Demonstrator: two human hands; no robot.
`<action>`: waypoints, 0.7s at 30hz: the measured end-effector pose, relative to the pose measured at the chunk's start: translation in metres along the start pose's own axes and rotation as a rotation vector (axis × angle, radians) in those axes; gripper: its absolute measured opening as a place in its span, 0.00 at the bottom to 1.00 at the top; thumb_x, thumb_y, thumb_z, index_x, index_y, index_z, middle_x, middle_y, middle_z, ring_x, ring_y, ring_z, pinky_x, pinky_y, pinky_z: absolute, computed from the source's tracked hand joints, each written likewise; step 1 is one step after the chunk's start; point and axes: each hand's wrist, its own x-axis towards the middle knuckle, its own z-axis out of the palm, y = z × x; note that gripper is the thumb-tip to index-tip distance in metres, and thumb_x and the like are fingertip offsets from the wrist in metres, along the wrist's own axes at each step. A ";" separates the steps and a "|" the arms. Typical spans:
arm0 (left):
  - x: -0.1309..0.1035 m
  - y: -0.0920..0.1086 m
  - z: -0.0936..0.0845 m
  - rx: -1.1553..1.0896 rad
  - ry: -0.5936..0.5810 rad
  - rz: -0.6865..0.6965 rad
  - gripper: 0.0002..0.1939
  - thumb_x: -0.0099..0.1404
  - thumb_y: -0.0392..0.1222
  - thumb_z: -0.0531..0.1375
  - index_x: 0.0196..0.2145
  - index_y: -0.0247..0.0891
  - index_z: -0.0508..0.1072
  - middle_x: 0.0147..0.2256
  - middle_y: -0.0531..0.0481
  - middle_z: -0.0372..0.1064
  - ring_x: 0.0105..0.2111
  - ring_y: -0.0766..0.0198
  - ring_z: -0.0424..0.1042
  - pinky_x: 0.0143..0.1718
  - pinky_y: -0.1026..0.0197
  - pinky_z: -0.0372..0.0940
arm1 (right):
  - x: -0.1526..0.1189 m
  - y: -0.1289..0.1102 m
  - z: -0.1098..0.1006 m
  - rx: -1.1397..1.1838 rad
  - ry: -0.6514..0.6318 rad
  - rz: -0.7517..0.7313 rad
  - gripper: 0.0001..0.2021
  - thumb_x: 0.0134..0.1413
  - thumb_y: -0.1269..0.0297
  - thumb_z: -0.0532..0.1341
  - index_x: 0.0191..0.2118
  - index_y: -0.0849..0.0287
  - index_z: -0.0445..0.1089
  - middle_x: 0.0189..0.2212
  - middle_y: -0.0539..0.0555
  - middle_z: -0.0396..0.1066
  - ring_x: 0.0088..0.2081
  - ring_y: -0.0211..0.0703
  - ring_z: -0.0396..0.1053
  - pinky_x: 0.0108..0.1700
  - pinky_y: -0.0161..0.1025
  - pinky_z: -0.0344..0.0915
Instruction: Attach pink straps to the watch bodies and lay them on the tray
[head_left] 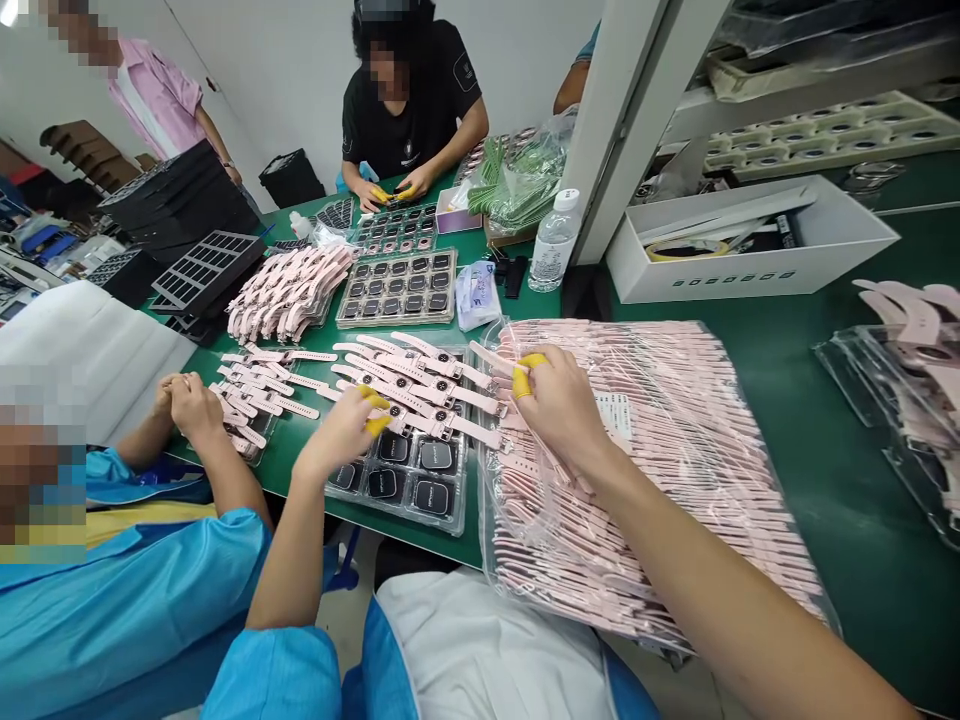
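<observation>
My left hand, with yellow finger covers, has its thumb and forefinger curled around the near edge of a smartwatch with pink straps. That watch lies among several similar ones on a clear plastic tray of dark square watches. Over the left edge of a big plastic bag of pink straps, my right hand pinches a pink watch strap between covered fingertips. The strap's other end points left toward the watches. A white label lies on the bag beside my right wrist.
At my left a co-worker's hands are beside another pile of strapped watches. Behind stand a watch tray, a water bottle and a white box. A metal post rises near the bottle. Another person sits opposite.
</observation>
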 end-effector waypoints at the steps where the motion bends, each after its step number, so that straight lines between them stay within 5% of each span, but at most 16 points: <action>1: -0.003 0.016 0.006 -0.002 -0.022 0.057 0.14 0.76 0.45 0.56 0.52 0.39 0.75 0.48 0.42 0.69 0.51 0.52 0.67 0.55 0.49 0.67 | 0.000 -0.002 -0.004 0.082 0.034 0.021 0.10 0.64 0.66 0.53 0.42 0.59 0.72 0.48 0.66 0.73 0.51 0.60 0.69 0.52 0.56 0.67; 5: -0.004 0.057 0.021 0.098 -0.092 0.138 0.15 0.76 0.41 0.54 0.55 0.39 0.75 0.47 0.40 0.68 0.48 0.49 0.67 0.51 0.46 0.70 | -0.003 -0.013 -0.015 0.383 0.113 0.118 0.07 0.65 0.62 0.56 0.40 0.55 0.71 0.45 0.60 0.73 0.48 0.54 0.73 0.50 0.50 0.71; 16: -0.014 0.074 0.027 0.150 -0.111 0.089 0.14 0.77 0.41 0.53 0.53 0.37 0.75 0.48 0.40 0.70 0.49 0.51 0.69 0.50 0.50 0.72 | -0.002 -0.015 -0.013 0.931 0.113 0.341 0.17 0.58 0.45 0.67 0.39 0.53 0.69 0.36 0.52 0.76 0.41 0.48 0.75 0.51 0.50 0.73; 21: -0.015 0.096 0.038 0.354 -0.165 0.069 0.11 0.76 0.41 0.55 0.47 0.35 0.75 0.47 0.37 0.72 0.48 0.47 0.69 0.45 0.47 0.70 | -0.006 -0.030 -0.021 1.110 0.023 0.361 0.20 0.58 0.43 0.67 0.40 0.50 0.60 0.30 0.47 0.74 0.29 0.41 0.72 0.37 0.43 0.74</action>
